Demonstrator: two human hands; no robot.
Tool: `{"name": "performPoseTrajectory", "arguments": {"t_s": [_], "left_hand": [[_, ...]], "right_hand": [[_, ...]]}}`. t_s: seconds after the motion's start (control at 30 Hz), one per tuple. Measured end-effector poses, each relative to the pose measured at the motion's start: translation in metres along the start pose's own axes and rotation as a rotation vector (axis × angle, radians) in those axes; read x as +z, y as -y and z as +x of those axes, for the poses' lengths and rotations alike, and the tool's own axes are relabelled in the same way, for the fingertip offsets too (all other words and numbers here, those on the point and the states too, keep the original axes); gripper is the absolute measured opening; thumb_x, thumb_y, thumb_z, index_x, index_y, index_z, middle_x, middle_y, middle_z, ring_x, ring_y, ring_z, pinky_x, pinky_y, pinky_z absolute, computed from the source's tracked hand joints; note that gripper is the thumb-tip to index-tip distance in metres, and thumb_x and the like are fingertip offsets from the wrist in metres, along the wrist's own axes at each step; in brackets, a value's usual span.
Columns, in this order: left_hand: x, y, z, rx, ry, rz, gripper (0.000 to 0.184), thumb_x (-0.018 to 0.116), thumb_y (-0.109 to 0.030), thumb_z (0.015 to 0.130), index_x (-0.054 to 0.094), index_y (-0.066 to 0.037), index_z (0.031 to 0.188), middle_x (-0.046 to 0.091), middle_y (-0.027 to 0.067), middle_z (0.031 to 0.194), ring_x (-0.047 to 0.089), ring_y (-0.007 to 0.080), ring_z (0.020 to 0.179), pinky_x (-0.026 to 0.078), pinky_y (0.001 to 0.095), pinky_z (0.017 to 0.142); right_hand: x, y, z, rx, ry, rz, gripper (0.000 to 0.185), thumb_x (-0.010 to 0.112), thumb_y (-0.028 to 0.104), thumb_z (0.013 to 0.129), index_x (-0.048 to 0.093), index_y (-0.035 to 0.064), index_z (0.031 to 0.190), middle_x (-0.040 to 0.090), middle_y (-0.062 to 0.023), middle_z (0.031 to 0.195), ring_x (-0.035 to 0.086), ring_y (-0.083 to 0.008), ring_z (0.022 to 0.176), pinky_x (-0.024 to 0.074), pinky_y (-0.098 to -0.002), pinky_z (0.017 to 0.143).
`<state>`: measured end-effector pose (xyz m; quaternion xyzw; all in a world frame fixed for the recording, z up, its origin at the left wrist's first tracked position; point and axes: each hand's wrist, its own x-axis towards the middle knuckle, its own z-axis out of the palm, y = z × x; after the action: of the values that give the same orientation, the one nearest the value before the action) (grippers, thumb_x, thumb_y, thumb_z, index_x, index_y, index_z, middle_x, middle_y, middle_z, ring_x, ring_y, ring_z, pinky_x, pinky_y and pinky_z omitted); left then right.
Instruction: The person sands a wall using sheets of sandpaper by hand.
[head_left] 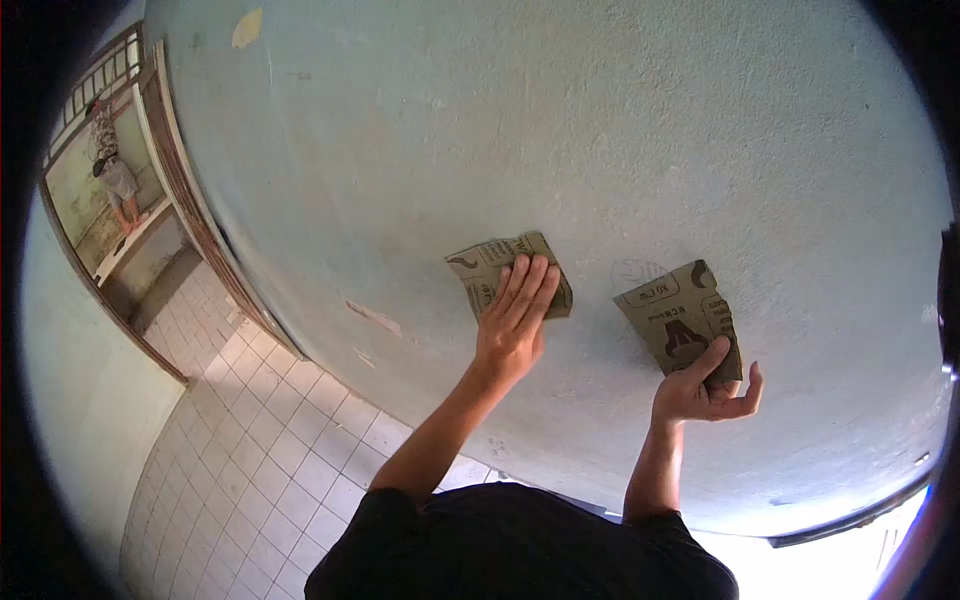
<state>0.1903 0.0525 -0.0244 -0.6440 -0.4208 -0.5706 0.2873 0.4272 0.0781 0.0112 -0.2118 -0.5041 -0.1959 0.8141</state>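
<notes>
My left hand (pixel 516 320) presses a sheet of sandpaper (pixel 480 268) against the pale blue wall (pixel 640 130). Its fingers lie together over the printed brown back of the sheet, and its thumb is mostly hidden. Farther right, my right hand (pixel 705 388) grips a second sandpaper sheet (pixel 672 310) by its lower corner, thumb on the printed side and other fingers partly behind it. That sheet stands close to the wall; whether it touches cannot be told. A faint pencil-like scribble (pixel 636 272) shows on the wall beside its top edge.
Bare patches (pixel 373 318) and a yellowish chip (pixel 247 28) mark the wall. At left, a wooden door frame (pixel 190 190) opens to another room, where a person (pixel 118 175) bends over a ledge (pixel 135 240). White tiles (pixel 270 440) cover the floor below. Bright light enters at lower right.
</notes>
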Motion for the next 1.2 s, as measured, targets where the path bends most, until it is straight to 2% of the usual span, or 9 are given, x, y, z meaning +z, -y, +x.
{"name": "performPoseTrajectory", "arguments": {"t_s": [0.07,0.17,0.33,0.5,0.7,0.83,0.97,1.1,1.2], "left_hand": [[-0.002,0.008,0.016,0.073,-0.010,0.033,0.058,0.056,0.005,0.094,0.049,-0.003,0.151,0.042,0.0175,0.161,0.036,0.0354,0.151,0.033,0.0564,0.123],[-0.021,0.016,0.095,0.045,-0.153,-0.015,0.060,0.055,0.006,0.095,0.047,-0.003,0.153,0.040,0.0171,0.162,0.036,0.0375,0.151,0.032,0.0566,0.123],[0.000,0.011,0.031,-0.002,-0.110,-0.052,0.060,0.053,0.009,0.095,0.045,-0.003,0.154,0.039,0.0186,0.162,0.033,0.0376,0.152,0.030,0.0579,0.123],[0.008,-0.002,-0.014,-0.074,-0.027,-0.050,0.062,0.054,0.009,0.093,0.045,0.000,0.153,0.036,0.0199,0.163,0.032,0.0392,0.152,0.028,0.0597,0.123],[-0.012,0.000,0.118,0.016,-0.124,-0.007,0.056,0.053,0.004,0.098,0.045,0.000,0.153,0.039,0.0195,0.162,0.033,0.0386,0.151,0.029,0.0582,0.124],[0.019,-0.002,0.020,-0.006,-0.111,-0.093,0.055,0.050,0.005,0.098,0.046,-0.002,0.153,0.039,0.0173,0.163,0.034,0.0369,0.152,0.028,0.0572,0.124],[0.026,0.001,-0.001,-0.020,-0.054,-0.090,0.055,0.050,0.002,0.100,0.045,-0.004,0.155,0.037,0.0181,0.164,0.032,0.0371,0.153,0.026,0.0583,0.124],[0.000,0.031,0.116,0.077,-0.195,-0.056,0.050,0.048,-0.004,0.105,0.044,-0.003,0.154,0.041,0.0203,0.160,0.032,0.0384,0.152,0.025,0.0586,0.124],[0.007,0.032,0.112,0.059,-0.179,-0.032,0.050,0.049,-0.004,0.104,0.044,-0.003,0.154,0.041,0.0203,0.160,0.033,0.0383,0.152,0.026,0.0577,0.124]], "right_hand": [[0.000,0.002,0.000,-0.084,-0.007,0.068,0.044,0.062,-0.001,0.101,0.036,-0.0005,0.136,0.071,-0.0192,0.083,0.073,-0.0194,0.068,0.0579,-0.0276,0.051],[0.005,0.003,-0.003,-0.045,-0.069,0.059,0.024,0.064,0.003,0.101,0.050,0.0021,0.120,0.072,-0.0137,0.087,0.072,-0.0135,0.070,0.0615,-0.0255,0.058],[-0.009,-0.006,-0.011,-0.072,0.031,-0.046,0.015,0.062,-0.004,0.100,0.055,-0.0015,0.113,0.070,-0.0151,0.091,0.069,-0.0147,0.072,0.0604,-0.0284,0.060],[-0.004,0.001,-0.005,-0.063,-0.011,-0.074,0.018,0.062,-0.004,0.100,0.054,-0.0024,0.116,0.069,-0.0144,0.090,0.068,-0.0136,0.072,0.0596,-0.0276,0.060],[-0.011,-0.002,-0.004,-0.036,-0.006,-0.086,0.019,0.062,-0.004,0.100,0.053,-0.0024,0.117,0.069,-0.0151,0.089,0.068,-0.0135,0.073,0.0607,-0.0267,0.060],[-0.016,-0.003,-0.004,0.076,-0.060,-0.011,0.019,0.068,0.006,0.100,0.056,0.0012,0.113,0.071,-0.0101,0.089,0.070,-0.0116,0.075,0.0599,-0.0235,0.061],[-0.024,-0.005,-0.001,0.094,-0.074,-0.097,0.018,0.068,0.006,0.100,0.056,0.0021,0.113,0.070,-0.0095,0.088,0.069,-0.0105,0.075,0.0599,-0.0243,0.062],[-0.025,-0.003,0.005,0.098,-0.088,-0.049,0.017,0.068,0.008,0.100,0.058,0.0026,0.113,0.069,-0.0068,0.085,0.066,-0.0088,0.073,0.0568,-0.0231,0.060],[-0.025,-0.006,0.004,0.122,-0.112,-0.047,0.017,0.069,0.009,0.100,0.058,0.0029,0.112,0.068,-0.0049,0.085,0.065,-0.0077,0.072,0.0548,-0.0215,0.059]]}}
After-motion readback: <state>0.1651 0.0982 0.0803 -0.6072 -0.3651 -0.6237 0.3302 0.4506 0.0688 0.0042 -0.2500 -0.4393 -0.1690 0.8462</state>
